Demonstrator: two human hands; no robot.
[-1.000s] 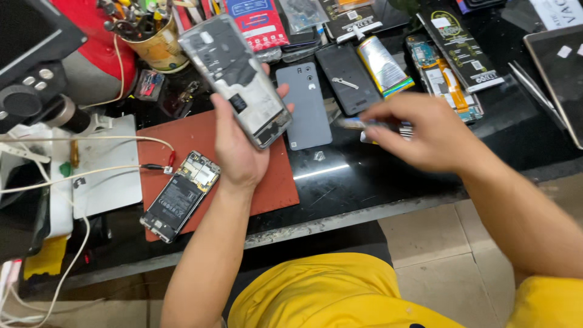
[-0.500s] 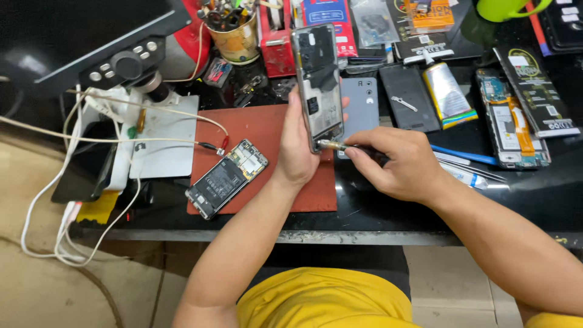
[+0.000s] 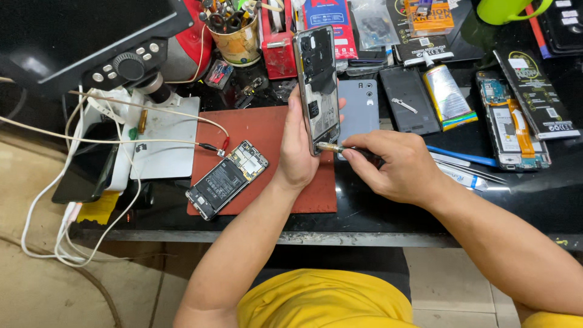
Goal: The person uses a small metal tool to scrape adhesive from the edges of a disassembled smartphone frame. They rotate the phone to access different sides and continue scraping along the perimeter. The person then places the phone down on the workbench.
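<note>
Phone (image 3: 318, 85) upright in left hand (image 3: 299, 152), screwdriver (image 3: 340, 149) touching

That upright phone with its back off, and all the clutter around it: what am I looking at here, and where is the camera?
The camera sits on the person's head and looks down, so you see their own two arms and a yellow shirt at the bottom.

The left hand holds an opened phone upright, its insides facing the right side. The right hand grips a screwdriver and presses its tip against the phone's lower edge.

Below the hands is a dark workbench with a red mat. On the mat lies a second opened phone, battery showing, with a clip lead at its top. A grey back cover and a tube of glue lie further back, another stripped phone to the right, a cup of tools behind, and a microscope with a screen on the left.
</note>
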